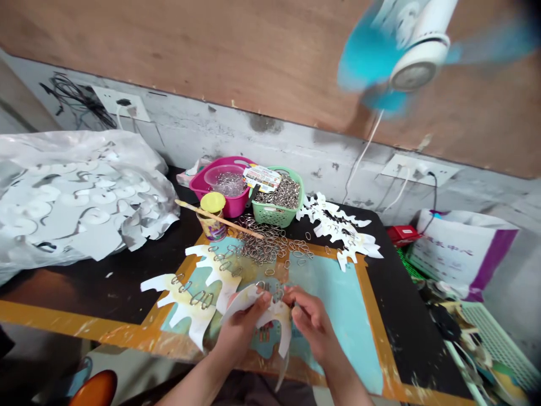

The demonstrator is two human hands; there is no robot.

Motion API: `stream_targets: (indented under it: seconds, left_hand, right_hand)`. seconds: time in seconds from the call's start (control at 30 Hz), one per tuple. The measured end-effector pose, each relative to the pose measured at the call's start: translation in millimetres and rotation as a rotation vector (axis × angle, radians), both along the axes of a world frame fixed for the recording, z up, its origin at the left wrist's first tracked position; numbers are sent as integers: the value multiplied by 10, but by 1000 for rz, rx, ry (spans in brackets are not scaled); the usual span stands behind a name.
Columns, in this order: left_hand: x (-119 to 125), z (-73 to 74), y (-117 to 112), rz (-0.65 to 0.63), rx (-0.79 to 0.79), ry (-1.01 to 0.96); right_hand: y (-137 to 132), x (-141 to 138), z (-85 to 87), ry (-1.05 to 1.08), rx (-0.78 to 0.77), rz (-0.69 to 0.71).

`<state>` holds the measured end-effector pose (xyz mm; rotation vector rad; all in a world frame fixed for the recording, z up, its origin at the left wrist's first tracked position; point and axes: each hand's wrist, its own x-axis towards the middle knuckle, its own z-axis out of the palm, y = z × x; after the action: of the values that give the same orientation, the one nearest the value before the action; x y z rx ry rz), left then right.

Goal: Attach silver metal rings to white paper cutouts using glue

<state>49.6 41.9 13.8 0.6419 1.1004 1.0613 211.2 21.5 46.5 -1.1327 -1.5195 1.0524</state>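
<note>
My left hand (247, 318) pinches a white scalloped cut-out piece (281, 321) between thumb and fingers, above the blue mat. Metal oval rings (278, 294) stand along its upper edge. My right hand (311, 318) has its fingers curled at the right end of this piece, beside a ring; what lies between the fingertips is hidden. To the left rest two similar cut-outs, the nearer one (186, 299) and the farther one (217, 270), with rings on yellowish, glue-like patches. A heap of loose oval rings (264, 245) spreads beyond my hands.
A wooden-handled stick (220, 217) lies across a tin (211, 225) with a yellow lid. Behind are a pink basket (236, 207) and a green basket (276, 215) with metal parts. Ringed cut-outs (338, 225) are piled right, a plastic bag (84, 208) left, a spinning fan (416, 67) above.
</note>
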Motion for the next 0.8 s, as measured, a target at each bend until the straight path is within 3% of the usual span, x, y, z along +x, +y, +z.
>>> stream_targets:
  seconds: [0.2,0.4,0.63,0.8]
  left_hand:
    - [33,-1,14,55,-47,-141]
    - [-71,51,-29,-282,64,0]
    - [-121,14,-82,-307,127,-50]
    - [-178,129,54,-442,241,128]
  right_hand:
    - [28,-62,-28,56,-81,-56]
    - [2,-118,-87,149,-141,-79]
    - [2,-137,-65,296,-306,52]
    - [48,-25,60,162,-153,68]
